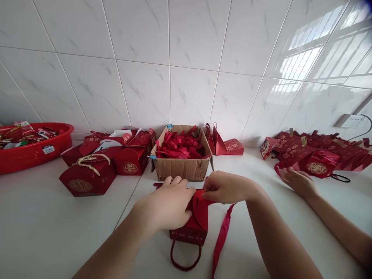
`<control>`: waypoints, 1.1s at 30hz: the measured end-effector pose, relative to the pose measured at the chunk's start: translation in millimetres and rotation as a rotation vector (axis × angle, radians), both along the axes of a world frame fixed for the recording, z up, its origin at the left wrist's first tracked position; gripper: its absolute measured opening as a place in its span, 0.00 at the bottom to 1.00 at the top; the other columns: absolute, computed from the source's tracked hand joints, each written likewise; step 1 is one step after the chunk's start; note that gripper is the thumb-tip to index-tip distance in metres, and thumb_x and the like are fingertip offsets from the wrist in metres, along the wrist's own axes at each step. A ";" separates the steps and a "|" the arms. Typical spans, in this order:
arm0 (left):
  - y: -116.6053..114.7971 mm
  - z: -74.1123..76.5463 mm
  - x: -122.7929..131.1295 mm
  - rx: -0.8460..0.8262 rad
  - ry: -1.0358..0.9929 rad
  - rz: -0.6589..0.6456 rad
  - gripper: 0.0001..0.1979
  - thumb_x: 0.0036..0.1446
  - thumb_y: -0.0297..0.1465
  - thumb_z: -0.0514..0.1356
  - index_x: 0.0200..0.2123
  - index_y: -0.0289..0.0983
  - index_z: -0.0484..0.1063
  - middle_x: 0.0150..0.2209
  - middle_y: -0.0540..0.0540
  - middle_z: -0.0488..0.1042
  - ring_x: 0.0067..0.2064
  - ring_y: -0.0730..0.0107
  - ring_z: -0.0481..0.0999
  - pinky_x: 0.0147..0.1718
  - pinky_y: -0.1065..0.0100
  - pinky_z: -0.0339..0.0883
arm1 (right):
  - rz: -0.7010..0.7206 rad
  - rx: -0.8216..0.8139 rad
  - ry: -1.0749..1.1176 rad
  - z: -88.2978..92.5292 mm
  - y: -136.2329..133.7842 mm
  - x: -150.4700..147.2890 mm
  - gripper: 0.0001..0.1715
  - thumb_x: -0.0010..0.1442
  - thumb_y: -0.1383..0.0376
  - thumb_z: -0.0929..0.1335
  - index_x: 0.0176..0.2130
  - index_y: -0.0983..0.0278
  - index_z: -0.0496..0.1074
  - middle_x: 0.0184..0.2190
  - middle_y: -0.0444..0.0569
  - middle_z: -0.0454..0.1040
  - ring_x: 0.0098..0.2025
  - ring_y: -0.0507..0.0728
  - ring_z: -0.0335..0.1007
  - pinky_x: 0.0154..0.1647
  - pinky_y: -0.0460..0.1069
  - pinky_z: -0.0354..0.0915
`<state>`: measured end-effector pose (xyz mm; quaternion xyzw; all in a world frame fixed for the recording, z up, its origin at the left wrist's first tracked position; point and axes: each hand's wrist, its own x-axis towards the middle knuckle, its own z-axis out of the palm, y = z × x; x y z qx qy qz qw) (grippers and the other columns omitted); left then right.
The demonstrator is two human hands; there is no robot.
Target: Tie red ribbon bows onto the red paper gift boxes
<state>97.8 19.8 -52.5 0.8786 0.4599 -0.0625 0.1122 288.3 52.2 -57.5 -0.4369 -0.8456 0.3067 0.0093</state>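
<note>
At lower centre, the left hand (167, 203), loosely open, steadies the box (198, 224); the right hand (225, 188) pinches its flap (199, 203). Closing seems the step, likely needing careful tucking next.

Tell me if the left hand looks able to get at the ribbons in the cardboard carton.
Probably yes: the carton stands open-topped just beyond the left hand, with nothing apparently covering the ribbons. The hand rests on the red gift box, though, and would likely have to leave it first.
</note>
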 end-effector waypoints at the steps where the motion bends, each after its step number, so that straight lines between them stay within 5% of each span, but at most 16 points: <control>1: 0.9 -0.7 -0.1 0.002 -0.008 0.006 0.19 0.53 0.32 0.53 0.48 0.40 0.71 0.52 0.38 0.68 0.54 0.48 0.64 0.49 0.51 0.62 | -0.002 -0.006 0.019 0.8 -1.0 -0.7 0.17 0.54 0.66 0.61 0.18 0.64 0.51 0.16 0.40 0.49 0.18 0.47 0.42 0.17 0.46 0.43; 13: 0.3 1.5 2.2 0.034 -0.012 -0.020 0.12 0.57 0.32 0.53 0.42 0.35 0.71 0.44 0.39 0.72 0.48 0.53 0.69 0.45 0.57 0.65 | -0.006 -0.088 0.035 9.2 -7.0 -5.1 0.16 0.53 0.67 0.61 0.16 0.64 0.56 0.14 0.42 0.58 0.17 0.47 0.48 0.17 0.47 0.45; 33: 3.2 -1.9 1.3 0.036 -0.017 -0.043 0.11 0.59 0.30 0.50 0.40 0.36 0.70 0.42 0.41 0.72 0.45 0.56 0.71 0.42 0.59 0.66 | -0.043 -0.136 0.029 5.0 4.5 4.7 0.12 0.51 0.67 0.62 0.19 0.64 0.55 0.16 0.40 0.54 0.18 0.46 0.46 0.16 0.45 0.42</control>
